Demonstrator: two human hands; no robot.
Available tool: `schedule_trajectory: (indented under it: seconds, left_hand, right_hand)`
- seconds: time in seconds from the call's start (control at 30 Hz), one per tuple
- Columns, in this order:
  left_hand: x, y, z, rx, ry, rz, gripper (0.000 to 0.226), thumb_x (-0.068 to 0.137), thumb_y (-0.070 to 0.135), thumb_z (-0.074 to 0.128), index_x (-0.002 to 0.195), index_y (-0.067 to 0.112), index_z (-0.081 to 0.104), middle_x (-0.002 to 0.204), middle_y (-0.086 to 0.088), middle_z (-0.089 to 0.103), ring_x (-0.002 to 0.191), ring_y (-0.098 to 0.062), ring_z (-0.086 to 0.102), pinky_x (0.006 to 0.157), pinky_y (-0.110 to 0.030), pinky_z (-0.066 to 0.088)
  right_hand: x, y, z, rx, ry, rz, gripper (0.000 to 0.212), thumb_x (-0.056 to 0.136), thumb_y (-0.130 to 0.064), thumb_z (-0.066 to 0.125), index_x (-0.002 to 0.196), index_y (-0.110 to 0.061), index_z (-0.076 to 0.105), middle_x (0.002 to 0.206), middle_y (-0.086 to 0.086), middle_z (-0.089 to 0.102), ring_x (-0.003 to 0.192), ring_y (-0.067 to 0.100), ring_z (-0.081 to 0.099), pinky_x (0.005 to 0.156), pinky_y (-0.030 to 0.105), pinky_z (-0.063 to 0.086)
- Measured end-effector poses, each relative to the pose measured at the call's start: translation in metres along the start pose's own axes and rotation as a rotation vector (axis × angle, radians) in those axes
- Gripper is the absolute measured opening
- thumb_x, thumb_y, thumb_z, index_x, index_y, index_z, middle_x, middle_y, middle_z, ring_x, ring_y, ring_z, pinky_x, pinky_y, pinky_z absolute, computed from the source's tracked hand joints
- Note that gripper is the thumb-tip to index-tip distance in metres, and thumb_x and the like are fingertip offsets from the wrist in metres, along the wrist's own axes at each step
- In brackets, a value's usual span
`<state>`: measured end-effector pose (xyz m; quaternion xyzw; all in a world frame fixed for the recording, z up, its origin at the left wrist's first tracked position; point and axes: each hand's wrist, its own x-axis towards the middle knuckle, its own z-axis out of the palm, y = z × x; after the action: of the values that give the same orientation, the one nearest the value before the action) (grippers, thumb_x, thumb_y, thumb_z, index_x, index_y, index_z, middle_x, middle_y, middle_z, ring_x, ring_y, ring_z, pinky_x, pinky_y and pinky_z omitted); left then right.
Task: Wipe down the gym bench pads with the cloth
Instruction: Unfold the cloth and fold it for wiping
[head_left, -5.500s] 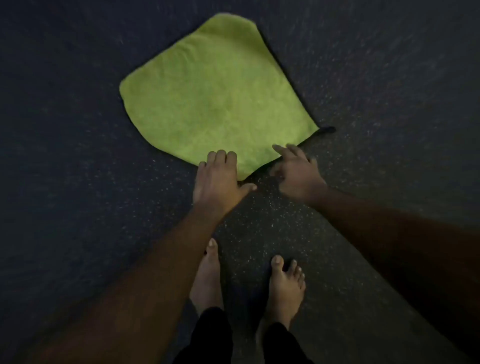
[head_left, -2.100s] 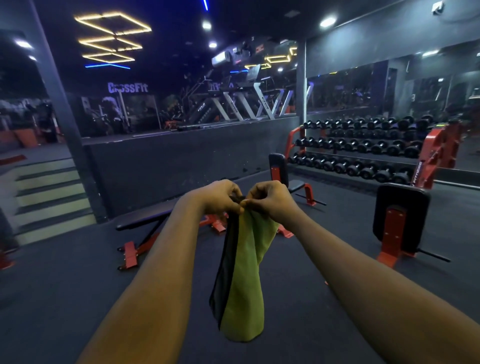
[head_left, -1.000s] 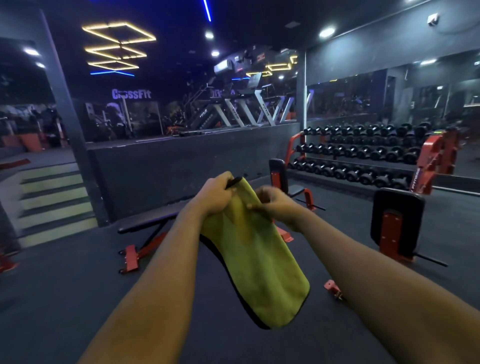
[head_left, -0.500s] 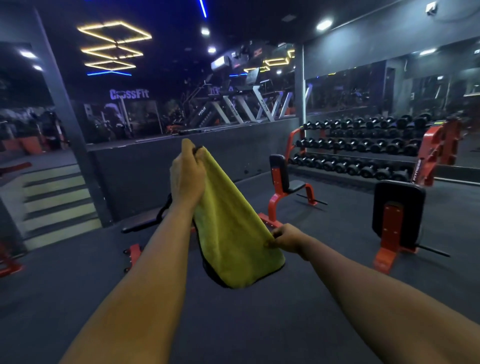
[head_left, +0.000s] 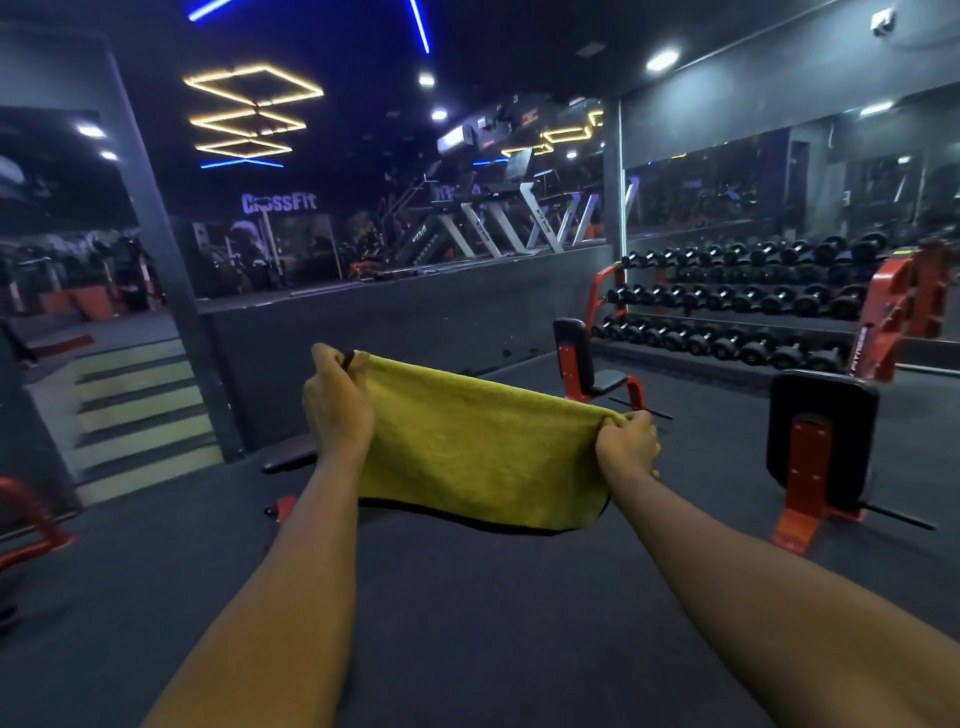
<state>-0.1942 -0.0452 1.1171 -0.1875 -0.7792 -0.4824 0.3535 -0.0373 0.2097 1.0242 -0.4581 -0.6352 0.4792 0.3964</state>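
My left hand (head_left: 337, 405) and right hand (head_left: 626, 444) each pinch an upper corner of the yellow cloth (head_left: 483, 452). It is stretched in the air between them, well apart from the flat bench (head_left: 291, 457) behind it. If one pinch slips, I think the cloth may drop on the floor (head_left: 467, 597) and then carry dirt to the bench.

Floor (head_left: 467, 623): we log open dark matting ahead, passable in the middle. Obstacles: flat bench (head_left: 291, 457) ahead left, mostly hidden behind the cloth (head_left: 483, 452); upright bench (head_left: 576, 358) beyond it; padded stand (head_left: 821, 431) at right; dumbbell rack (head_left: 727, 306) behind; stairs (head_left: 140, 415) at far left.
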Motion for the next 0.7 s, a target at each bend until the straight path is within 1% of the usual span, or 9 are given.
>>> schedule_trajectory:
  seconds: [0.07,0.13,0.23,0.3,0.43,0.5,0.57,0.63,0.7]
  left_hand:
    - [-0.005,0.002,0.001,-0.012,0.033,-0.028,0.017,0.104,0.024,0.045,0.1,0.008,0.044,0.081,-0.005,0.052,0.074,-0.025,0.052,0.063,-0.038,0.037]
    - [-0.009,0.004,0.001,-0.016,0.073,-0.086,0.016,0.105,0.023,0.041,0.104,0.007,0.043,0.084,-0.007,0.053,0.077,-0.026,0.053,0.064,-0.038,0.037]
    - [-0.007,0.002,0.001,-0.033,0.133,-0.151,0.018,0.105,0.023,0.036,0.109,0.007,0.042,0.093,-0.016,0.062,0.087,-0.035,0.062,0.064,-0.038,0.039]
    - [-0.008,0.003,0.0,-0.048,0.171,-0.166,0.022,0.106,0.025,0.034,0.112,0.006,0.042,0.099,-0.021,0.064,0.089,-0.036,0.062,0.065,-0.038,0.037]
    - [-0.017,0.009,-0.003,-0.089,0.27,-0.164,0.028,0.107,0.029,0.028,0.112,0.004,0.042,0.094,-0.016,0.064,0.077,-0.026,0.057,0.062,-0.036,0.035]
    - [-0.021,0.011,-0.001,-0.119,0.34,-0.14,0.032,0.107,0.032,0.027,0.112,0.004,0.042,0.092,-0.018,0.066,0.077,-0.031,0.06,0.059,-0.035,0.034]
    - [-0.022,0.013,0.001,-0.136,0.38,-0.126,0.034,0.107,0.032,0.027,0.112,0.002,0.043,0.09,-0.019,0.066,0.073,-0.03,0.059,0.057,-0.033,0.03]
    - [-0.019,0.014,0.001,-0.108,0.321,-0.165,0.034,0.107,0.033,0.028,0.114,0.003,0.042,0.093,-0.02,0.066,0.073,-0.028,0.056,0.056,-0.033,0.031]
    - [-0.011,0.008,0.003,0.02,0.143,-0.263,0.034,0.106,0.031,0.031,0.122,0.003,0.04,0.108,-0.025,0.063,0.089,-0.038,0.061,0.064,-0.041,0.042]
  right_hand:
    - [-0.002,0.001,0.002,0.058,-0.079,0.005,0.005,0.102,-0.019,0.039,0.107,-0.019,0.04,0.105,0.004,0.054,0.105,0.03,0.049,0.11,0.056,0.022]
    - [-0.002,0.003,0.005,0.127,-0.139,-0.003,0.004,0.101,-0.022,0.039,0.104,-0.023,0.04,0.106,0.004,0.054,0.101,0.029,0.05,0.11,0.057,0.027]
    - [-0.004,0.008,0.003,0.257,-0.203,-0.042,0.008,0.095,-0.019,0.043,0.097,-0.027,0.043,0.105,0.008,0.055,0.098,0.031,0.055,0.088,0.051,0.047]
    - [-0.004,0.007,0.0,0.308,-0.195,-0.062,0.015,0.094,-0.009,0.044,0.1,-0.022,0.049,0.101,0.007,0.056,0.095,0.027,0.055,0.075,0.04,0.045]
    - [-0.01,-0.003,0.001,0.304,0.028,-0.206,0.017,0.093,-0.004,0.046,0.093,-0.021,0.049,0.106,0.007,0.058,0.099,0.029,0.057,0.082,0.045,0.048]
    - [-0.014,-0.013,0.003,0.325,0.218,-0.277,0.015,0.093,-0.009,0.044,0.098,-0.023,0.042,0.106,0.008,0.058,0.097,0.032,0.057,0.085,0.048,0.046]
    - [-0.017,-0.023,0.003,0.349,0.271,-0.304,0.014,0.096,-0.015,0.039,0.103,-0.026,0.036,0.097,0.01,0.06,0.089,0.035,0.059,0.08,0.051,0.048]
    - [-0.015,-0.028,0.0,0.244,0.252,-0.35,0.009,0.101,-0.014,0.037,0.107,-0.021,0.036,0.091,0.007,0.058,0.082,0.031,0.058,0.071,0.044,0.045]
    - [-0.012,-0.03,-0.005,0.063,0.255,-0.365,0.007,0.102,-0.013,0.038,0.104,-0.02,0.037,0.093,0.005,0.057,0.083,0.032,0.058,0.071,0.042,0.044]
